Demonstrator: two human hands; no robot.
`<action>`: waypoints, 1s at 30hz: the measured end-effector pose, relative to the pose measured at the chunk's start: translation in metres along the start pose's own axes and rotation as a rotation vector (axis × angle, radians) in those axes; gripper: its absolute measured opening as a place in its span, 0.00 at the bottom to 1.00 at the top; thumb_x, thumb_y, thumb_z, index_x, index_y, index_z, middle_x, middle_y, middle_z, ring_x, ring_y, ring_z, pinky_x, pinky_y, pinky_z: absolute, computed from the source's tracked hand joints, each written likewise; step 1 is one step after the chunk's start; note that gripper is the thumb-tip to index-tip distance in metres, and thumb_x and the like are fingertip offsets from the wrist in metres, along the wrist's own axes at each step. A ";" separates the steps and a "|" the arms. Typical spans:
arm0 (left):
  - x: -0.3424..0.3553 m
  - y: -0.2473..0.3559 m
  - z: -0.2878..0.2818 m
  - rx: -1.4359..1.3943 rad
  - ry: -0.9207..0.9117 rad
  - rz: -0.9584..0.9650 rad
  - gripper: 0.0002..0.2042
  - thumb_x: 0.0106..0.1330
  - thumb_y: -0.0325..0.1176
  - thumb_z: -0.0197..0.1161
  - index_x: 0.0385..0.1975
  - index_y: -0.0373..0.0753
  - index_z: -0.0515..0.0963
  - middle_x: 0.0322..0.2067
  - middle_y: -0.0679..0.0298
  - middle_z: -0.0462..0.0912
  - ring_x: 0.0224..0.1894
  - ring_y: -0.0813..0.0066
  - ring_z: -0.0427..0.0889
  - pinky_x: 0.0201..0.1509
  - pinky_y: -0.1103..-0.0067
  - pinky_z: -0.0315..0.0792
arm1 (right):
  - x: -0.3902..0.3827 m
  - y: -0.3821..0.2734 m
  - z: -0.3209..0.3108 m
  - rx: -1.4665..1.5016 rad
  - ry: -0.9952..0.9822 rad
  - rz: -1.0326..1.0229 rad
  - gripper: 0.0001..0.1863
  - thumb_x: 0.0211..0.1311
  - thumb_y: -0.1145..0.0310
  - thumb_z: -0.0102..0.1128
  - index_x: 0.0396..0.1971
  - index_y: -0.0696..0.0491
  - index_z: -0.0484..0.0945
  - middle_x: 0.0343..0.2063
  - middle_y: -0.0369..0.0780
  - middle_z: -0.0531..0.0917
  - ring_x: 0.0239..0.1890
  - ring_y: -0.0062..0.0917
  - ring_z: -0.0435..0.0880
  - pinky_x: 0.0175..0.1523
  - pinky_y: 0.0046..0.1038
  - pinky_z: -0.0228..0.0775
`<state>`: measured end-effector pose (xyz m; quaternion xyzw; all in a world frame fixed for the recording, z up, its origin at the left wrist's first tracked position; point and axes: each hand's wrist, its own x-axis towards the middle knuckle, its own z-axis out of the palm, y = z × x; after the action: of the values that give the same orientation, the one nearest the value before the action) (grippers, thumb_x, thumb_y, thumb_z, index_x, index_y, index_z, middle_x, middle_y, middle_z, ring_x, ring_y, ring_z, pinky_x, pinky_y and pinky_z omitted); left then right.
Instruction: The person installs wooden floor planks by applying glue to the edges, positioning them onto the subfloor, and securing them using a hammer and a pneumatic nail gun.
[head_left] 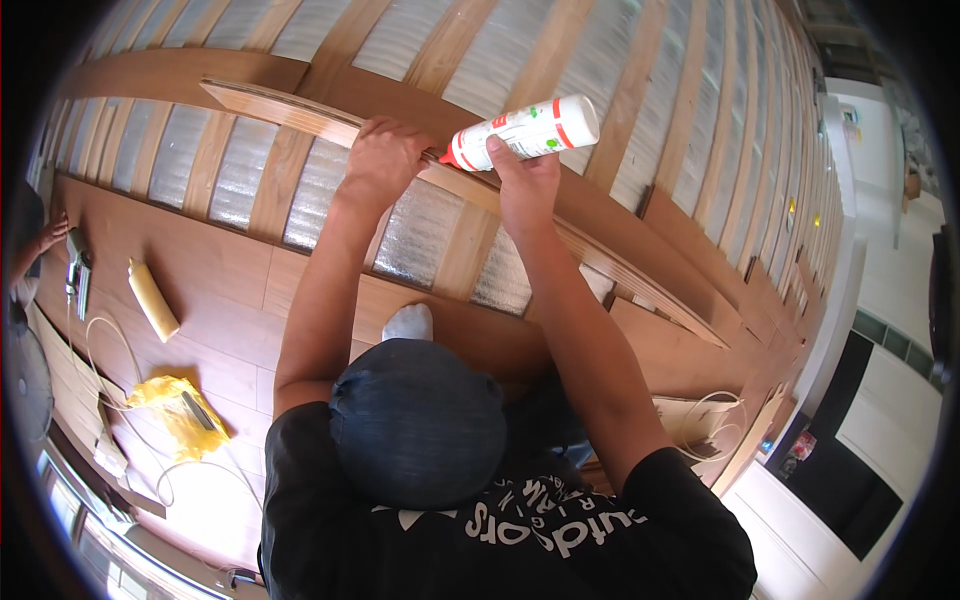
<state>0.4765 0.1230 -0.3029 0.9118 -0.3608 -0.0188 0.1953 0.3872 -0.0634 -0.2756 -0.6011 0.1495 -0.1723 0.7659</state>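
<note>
My right hand [528, 182] is wrapped round a white glue bottle [525, 130] with red bands. The bottle is tilted, its red nozzle pointing down-left at the edge of a long wooden floorboard [640, 272]. Close to that nozzle, my left hand [388, 158] grips the board's upper edge with its fingers closed. The board stands on its edge, running from upper left to lower right, above wooden battens [455, 250] with silvery sheeting [412, 232] between them. Whether glue is coming out is too small to tell.
Laid brown floorboards [215, 255] hold a yellowish bottle [152, 300], a yellow plastic bag [180, 415] and a loose hose [140, 435]. At far left, another person's hand [52, 230] is near a nail gun [78, 265]. Cardboard [680, 412] lies at right.
</note>
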 end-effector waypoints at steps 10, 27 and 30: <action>0.002 0.008 -0.005 0.013 -0.030 0.006 0.13 0.56 0.37 0.75 0.41 0.46 0.87 0.40 0.65 0.89 0.48 0.63 0.85 0.64 0.67 0.72 | -0.030 -0.035 -0.072 -0.113 0.146 0.046 0.18 0.61 0.80 0.71 0.50 0.60 0.77 0.46 0.40 0.86 0.48 0.24 0.85 0.55 0.30 0.79; 0.024 0.178 0.063 0.145 -0.363 0.469 0.10 0.65 0.33 0.66 0.45 0.47 0.80 0.40 0.65 0.86 0.46 0.62 0.86 0.53 0.65 0.75 | -0.183 -0.136 -0.414 -0.477 0.668 0.037 0.16 0.60 0.74 0.74 0.47 0.58 0.82 0.43 0.40 0.89 0.46 0.24 0.86 0.54 0.29 0.77; 0.034 0.189 0.063 0.218 -0.428 0.428 0.10 0.66 0.34 0.66 0.45 0.47 0.80 0.40 0.63 0.87 0.45 0.59 0.86 0.51 0.62 0.75 | -0.195 -0.150 -0.472 -0.401 0.713 -0.011 0.17 0.60 0.73 0.74 0.48 0.58 0.82 0.44 0.40 0.89 0.47 0.26 0.86 0.55 0.31 0.78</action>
<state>0.3678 -0.0464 -0.2872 0.8060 -0.5772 -0.1300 0.0158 -0.0060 -0.4195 -0.2350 -0.6418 0.4329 -0.3416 0.5329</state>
